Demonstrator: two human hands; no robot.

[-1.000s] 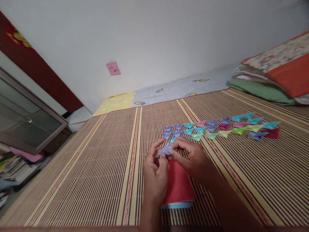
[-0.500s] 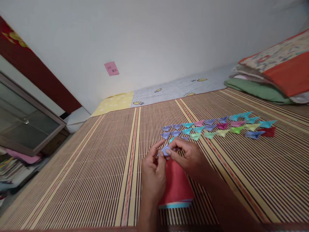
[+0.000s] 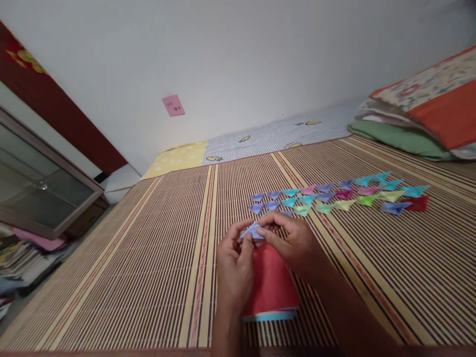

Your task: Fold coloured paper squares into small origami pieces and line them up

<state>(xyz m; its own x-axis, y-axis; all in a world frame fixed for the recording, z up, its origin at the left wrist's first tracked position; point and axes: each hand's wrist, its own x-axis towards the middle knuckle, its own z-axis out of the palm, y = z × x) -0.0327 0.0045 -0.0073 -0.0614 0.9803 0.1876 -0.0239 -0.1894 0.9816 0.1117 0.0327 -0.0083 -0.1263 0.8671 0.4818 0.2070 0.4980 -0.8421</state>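
Observation:
Between my two hands is a small folded piece of lavender-blue paper (image 3: 253, 231). My left hand (image 3: 236, 263) pinches its left part, thumb in front and index finger behind. From the right, my right hand (image 3: 292, 243) grips the paper's other side between thumb and fingers. Right below lies a stack of paper sheets (image 3: 273, 285), red on top, with blue and white edges showing at the bottom. Beyond my hands stand several small folded paper shapes (image 3: 302, 210) in rows, in purple, blue, pink, green, yellow and red; my right hand partly hides the nearest ones.
A striped bamboo mat (image 3: 148, 267) covers the bed. Folded bedding (image 3: 442, 114) lies at the back right, and a patterned sheet (image 3: 256, 141) runs along the wall. A pink note (image 3: 173, 105) is on the wall. At the left stands a glass-fronted cabinet (image 3: 44, 186).
The lavender-blue paper has turned and now shows a wider, flatter triangular face. My left hand has shifted slightly left, and its index finger has bent in closer to the paper.

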